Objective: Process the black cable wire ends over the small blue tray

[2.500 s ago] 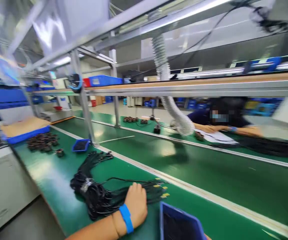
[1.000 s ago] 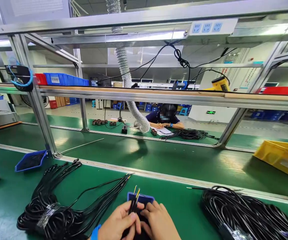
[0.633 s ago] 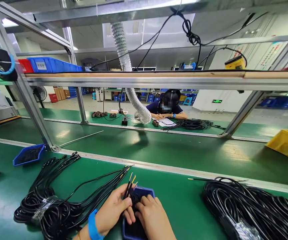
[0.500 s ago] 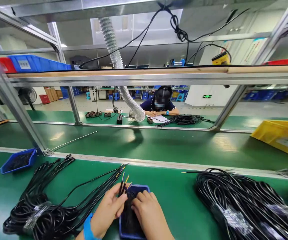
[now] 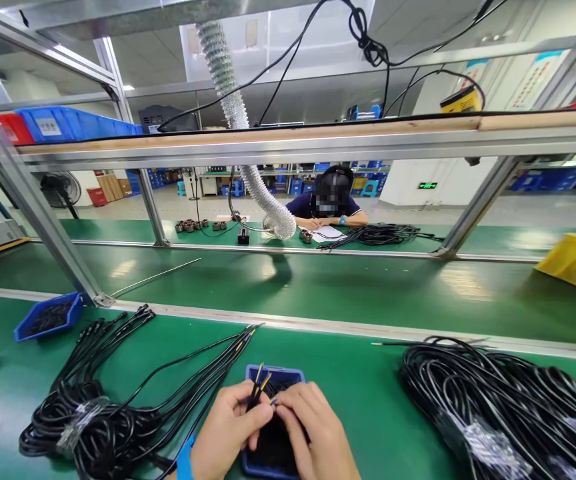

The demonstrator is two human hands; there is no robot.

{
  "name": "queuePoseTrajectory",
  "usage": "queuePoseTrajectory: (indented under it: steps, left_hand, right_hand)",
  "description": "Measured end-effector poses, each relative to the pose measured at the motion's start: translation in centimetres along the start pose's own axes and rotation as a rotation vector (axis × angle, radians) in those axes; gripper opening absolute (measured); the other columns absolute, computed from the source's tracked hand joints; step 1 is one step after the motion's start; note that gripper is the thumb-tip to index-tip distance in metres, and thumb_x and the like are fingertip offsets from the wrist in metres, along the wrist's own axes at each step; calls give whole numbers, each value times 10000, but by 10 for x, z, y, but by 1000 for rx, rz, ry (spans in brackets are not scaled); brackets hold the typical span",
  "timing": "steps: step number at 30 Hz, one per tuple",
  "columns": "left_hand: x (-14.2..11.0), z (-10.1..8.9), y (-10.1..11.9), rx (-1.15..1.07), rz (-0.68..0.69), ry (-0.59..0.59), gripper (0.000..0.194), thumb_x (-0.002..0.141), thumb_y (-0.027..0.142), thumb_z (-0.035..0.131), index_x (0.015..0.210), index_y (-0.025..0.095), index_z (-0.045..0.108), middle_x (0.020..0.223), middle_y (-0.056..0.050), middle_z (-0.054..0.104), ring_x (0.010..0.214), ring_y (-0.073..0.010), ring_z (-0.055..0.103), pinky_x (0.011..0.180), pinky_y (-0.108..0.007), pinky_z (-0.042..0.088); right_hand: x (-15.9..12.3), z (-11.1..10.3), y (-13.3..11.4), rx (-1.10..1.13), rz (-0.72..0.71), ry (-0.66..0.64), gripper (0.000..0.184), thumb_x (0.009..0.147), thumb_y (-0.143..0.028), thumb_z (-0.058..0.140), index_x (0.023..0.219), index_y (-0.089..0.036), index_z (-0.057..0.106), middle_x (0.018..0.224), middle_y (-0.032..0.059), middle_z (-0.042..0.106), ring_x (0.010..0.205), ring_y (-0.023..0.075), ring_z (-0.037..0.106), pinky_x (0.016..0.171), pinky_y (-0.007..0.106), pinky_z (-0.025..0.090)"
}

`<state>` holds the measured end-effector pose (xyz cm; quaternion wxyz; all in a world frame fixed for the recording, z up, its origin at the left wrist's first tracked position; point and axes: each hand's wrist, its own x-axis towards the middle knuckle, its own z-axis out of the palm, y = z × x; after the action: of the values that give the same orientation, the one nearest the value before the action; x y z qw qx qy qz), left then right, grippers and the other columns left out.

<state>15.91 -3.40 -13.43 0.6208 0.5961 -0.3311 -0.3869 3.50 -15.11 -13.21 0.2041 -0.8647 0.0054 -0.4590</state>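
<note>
My left hand (image 5: pixel 233 423), with a blue band at the wrist, is closed on black cable ends (image 5: pixel 254 399). Thin wires with yellow and blue insulation stick out above its thumb and fingers. My right hand (image 5: pixel 318 427) has its thumb and fingertips pinched together at a blue wire tip beside the left thumb. Whatever lies between those right fingertips is hidden or too small to name. Both hands are over a small blue bin (image 5: pixel 274 371) holding small black pieces, which the hands partly cover.
A bundle of black cables (image 5: pixel 93 427) lies on the left, and another cable pile (image 5: pixel 493 393) on the right. A blue tray (image 5: pixel 48 317) of black pieces stands at the left upright. A metal rail (image 5: pixel 318 332) crosses the bench. Opposite sits a person (image 5: pixel 328 200).
My right hand has come up out of the blue bin to the wire ends at my left hand. The left hand has shifted slightly right, and the view has turned a little.
</note>
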Motion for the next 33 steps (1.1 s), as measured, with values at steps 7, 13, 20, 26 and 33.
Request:
queuePoseTrajectory:
  steps: [7,13,20,26,33]
  left_hand:
    - [-16,-3,3,-128,57,23,502,686,585,805,702,128,599,740,22,488,529,-54,494,491,-197,312]
    - [-17,-5,3,-138,117,-35,455,726,538,802,686,133,597,777,2,475,608,-73,478,545,-206,397]
    - [-15,-3,0,-157,140,-70,454,731,530,805,675,133,591,779,-1,453,633,-79,456,527,-193,420]
    - [-16,-2,1,-152,132,-56,482,714,554,817,665,132,588,781,-7,459,654,-87,465,522,-190,427]
    - [-13,-3,-4,-67,62,11,602,680,680,794,722,109,608,783,-7,498,553,-64,520,511,-199,402]
  right_hand:
    - [-8,-8,-3,24,58,13,150,964,-116,524,1039,-233,581,882,-1,645,844,105,594,742,199,529]
    - [-10,-6,-3,29,55,-2,129,963,-128,537,1017,-235,584,869,-4,646,826,102,602,735,199,537]
    - [-11,-5,-3,48,55,2,110,957,-140,566,1000,-235,600,854,-8,656,806,105,608,712,199,540]
    - [-12,-5,-4,22,38,-20,140,942,-107,561,1002,-229,595,845,3,656,780,119,606,693,218,551]
    - [-11,0,-1,-147,-129,-46,146,916,-107,606,1036,-190,616,844,37,672,755,135,609,664,231,558]
